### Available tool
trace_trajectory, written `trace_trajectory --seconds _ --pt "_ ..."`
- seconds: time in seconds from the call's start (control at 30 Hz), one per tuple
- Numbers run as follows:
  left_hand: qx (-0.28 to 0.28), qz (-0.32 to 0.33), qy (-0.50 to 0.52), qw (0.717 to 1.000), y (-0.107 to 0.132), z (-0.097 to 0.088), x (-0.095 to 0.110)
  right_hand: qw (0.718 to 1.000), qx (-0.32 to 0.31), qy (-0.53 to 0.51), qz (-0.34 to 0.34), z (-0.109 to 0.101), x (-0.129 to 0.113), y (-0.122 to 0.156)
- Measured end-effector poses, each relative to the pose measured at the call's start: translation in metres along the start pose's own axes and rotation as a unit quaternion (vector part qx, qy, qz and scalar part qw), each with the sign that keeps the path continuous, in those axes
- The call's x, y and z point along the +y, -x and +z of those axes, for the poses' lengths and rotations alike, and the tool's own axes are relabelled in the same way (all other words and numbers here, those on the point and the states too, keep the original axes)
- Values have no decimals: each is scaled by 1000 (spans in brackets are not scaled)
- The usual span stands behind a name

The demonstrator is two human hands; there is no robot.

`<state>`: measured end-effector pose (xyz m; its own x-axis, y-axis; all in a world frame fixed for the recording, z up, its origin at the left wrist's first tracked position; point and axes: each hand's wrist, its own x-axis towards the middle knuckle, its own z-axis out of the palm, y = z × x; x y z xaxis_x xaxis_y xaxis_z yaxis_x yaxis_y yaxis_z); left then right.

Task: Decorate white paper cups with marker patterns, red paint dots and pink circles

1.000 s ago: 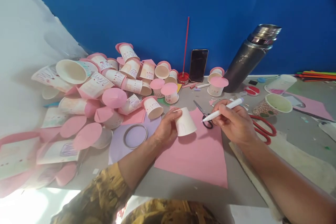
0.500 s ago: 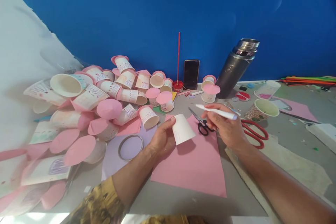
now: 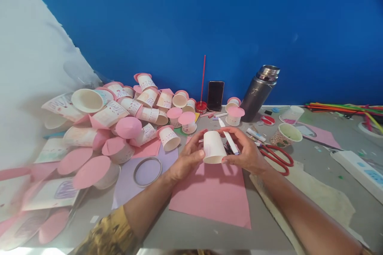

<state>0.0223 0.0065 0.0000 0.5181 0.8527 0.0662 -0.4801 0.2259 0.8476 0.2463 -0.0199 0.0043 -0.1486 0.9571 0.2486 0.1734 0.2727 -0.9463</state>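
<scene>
A plain white paper cup (image 3: 214,147) is upside down above a sheet of pink paper (image 3: 209,195). My left hand (image 3: 186,157) grips its left side, thumb on the near wall. On the other side, my right hand (image 3: 248,152) touches the cup with its thumb near the rim. A white marker (image 3: 229,139) is tucked in that right hand, tip pointing up and away. Dark-handled scissors lie behind the cup, mostly hidden by it and my right hand.
Decorated paper cups with pink discs (image 3: 128,127) are heaped on the left. A steel ring (image 3: 134,173) lies on lilac paper. Red-handled scissors (image 3: 287,159), a patterned cup (image 3: 285,135) and a power strip (image 3: 359,171) are right. A dark flask (image 3: 259,93) leans by the blue wall.
My right hand has come in to the cup, and the marker has turned to point upward. The cup has moved slightly right and stands straighter. The camera view has tilted up.
</scene>
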Motion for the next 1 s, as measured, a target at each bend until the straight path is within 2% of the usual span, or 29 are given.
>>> trace_trajectory --seconds 0.13,0.27,0.37,0.47,0.6,0.7,0.83,1.0 --pt "-14 33 -95 995 -1 -6 1 998 -7 -65 9 -3 4 -4" --pt "-22 54 -135 989 0 -4 0 993 -1 -117 9 -3 3 -8" --pt "18 96 -194 976 2 -1 -1 994 18 -108 -5 -5 2 -9" --pt "84 145 -253 953 3 0 -3 994 84 -63 -18 -6 2 -8" --pt "106 163 -316 928 2 -1 -6 979 200 -32 -19 -5 1 -6" --pt "120 155 -311 930 2 0 -6 971 224 -79 -31 -5 0 -7" --pt "131 138 -279 941 1 -1 -7 961 231 -152 -4 -5 -3 -10" --pt "116 127 -268 948 -1 -5 -9 958 232 -167 31 -3 -4 -13"
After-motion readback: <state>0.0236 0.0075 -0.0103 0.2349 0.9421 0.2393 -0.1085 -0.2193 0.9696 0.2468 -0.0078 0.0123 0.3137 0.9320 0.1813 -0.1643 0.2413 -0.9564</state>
